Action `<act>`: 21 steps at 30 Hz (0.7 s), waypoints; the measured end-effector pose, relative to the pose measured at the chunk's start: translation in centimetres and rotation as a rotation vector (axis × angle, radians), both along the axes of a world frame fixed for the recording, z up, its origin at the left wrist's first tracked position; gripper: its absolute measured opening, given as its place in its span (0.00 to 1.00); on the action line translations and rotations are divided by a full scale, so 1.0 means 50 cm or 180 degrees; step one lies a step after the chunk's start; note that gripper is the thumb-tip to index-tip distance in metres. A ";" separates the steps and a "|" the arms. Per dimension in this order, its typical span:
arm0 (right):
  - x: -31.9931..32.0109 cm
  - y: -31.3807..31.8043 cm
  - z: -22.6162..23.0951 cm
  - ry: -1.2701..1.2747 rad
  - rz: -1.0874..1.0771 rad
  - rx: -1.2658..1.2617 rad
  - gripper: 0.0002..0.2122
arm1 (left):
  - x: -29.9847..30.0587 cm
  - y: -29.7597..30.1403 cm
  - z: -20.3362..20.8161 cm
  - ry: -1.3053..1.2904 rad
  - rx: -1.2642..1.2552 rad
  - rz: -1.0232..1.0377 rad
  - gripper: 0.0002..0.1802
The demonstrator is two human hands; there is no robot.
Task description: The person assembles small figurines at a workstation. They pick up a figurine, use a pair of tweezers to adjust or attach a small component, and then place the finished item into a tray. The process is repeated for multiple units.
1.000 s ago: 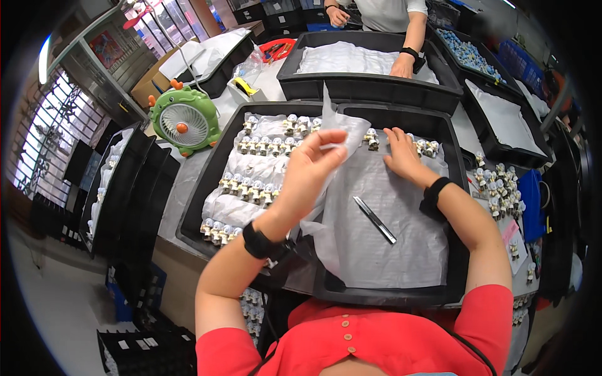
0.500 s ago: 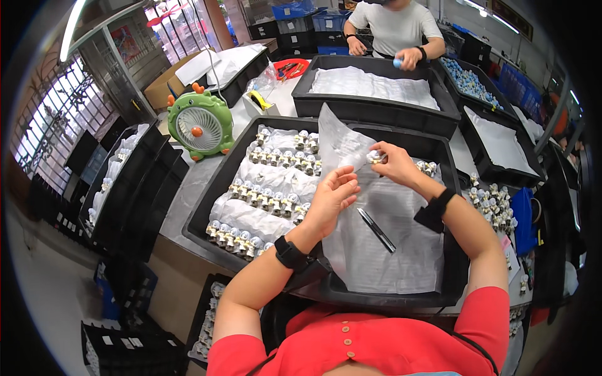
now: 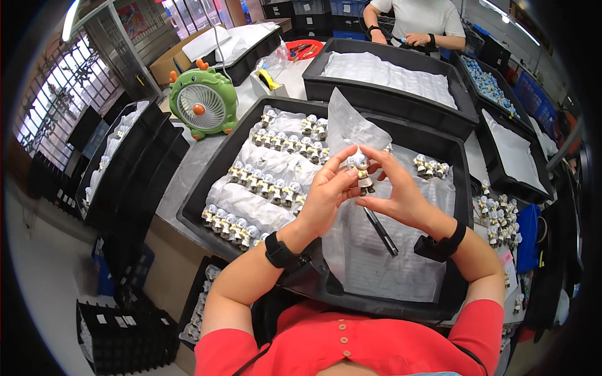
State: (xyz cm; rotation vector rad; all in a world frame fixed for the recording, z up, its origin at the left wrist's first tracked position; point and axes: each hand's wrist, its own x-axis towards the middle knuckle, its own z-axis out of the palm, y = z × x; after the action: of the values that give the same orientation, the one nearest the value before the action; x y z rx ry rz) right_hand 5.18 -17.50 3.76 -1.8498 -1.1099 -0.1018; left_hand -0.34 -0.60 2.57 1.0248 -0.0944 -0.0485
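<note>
We hold a small pale figurine [image 3: 362, 165] upright between our hands, the left hand [image 3: 325, 197] pinching its side, the right hand [image 3: 404, 197] curved around it; whether the right also grips, we cannot tell. Just below our hands, a slim dark tool [image 3: 384, 237] lies on a white sheet [image 3: 376, 272]; to their left, similar figurines [image 3: 266, 186] line a black tray [image 3: 224, 164].

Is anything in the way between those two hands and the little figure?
Nothing visible. The left hand holds the little figure, and the right hand curves close around it; whether that hand touches too, I can't tell.
</note>
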 end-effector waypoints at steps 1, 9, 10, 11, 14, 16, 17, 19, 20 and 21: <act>0.003 -0.001 -0.005 -0.0090 0.0022 0.0052 0.37 | 0.000 0.001 0.000 -0.0034 0.0046 -0.0046 0.25; 0.018 -0.013 -0.030 -0.0465 0.0083 0.0396 0.38 | -0.004 -0.005 0.002 -0.0104 -0.0004 -0.0329 0.26; 0.018 -0.013 -0.032 -0.0476 0.0083 0.0436 0.38 | -0.004 -0.005 0.002 -0.0098 -0.0021 -0.0331 0.27; 0.017 -0.013 -0.032 -0.0419 0.0088 0.0441 0.37 | -0.004 -0.005 0.002 -0.0091 -0.0037 -0.0334 0.27; 0.015 -0.011 -0.034 -0.0365 0.0079 0.0445 0.35 | -0.006 -0.005 -0.001 -0.0196 0.0243 -0.0258 0.28; 0.017 -0.012 -0.037 -0.0478 0.0030 0.0415 0.34 | -0.007 -0.011 -0.002 -0.0315 0.0459 -0.0162 0.28; 0.016 -0.012 -0.038 -0.0512 -0.0006 0.0415 0.35 | -0.008 -0.017 -0.001 -0.0370 0.0535 -0.0098 0.29; 0.012 -0.011 -0.036 -0.0587 -0.0057 0.0412 0.35 | -0.008 -0.019 -0.004 -0.0428 0.0563 -0.0029 0.29; 0.012 -0.012 -0.035 -0.0603 -0.0067 0.0415 0.35 | -0.005 -0.016 -0.009 -0.0427 0.0515 -0.0033 0.30; 0.012 -0.012 -0.033 -0.0624 -0.0074 0.0419 0.35 | -0.004 -0.014 -0.012 -0.0428 0.0469 -0.0034 0.30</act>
State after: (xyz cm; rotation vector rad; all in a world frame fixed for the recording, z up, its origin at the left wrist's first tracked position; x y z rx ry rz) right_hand 5.78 -18.08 2.11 -1.7629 -1.1861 -0.3679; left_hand -0.52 -1.32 1.95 1.1744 -0.2214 0.0041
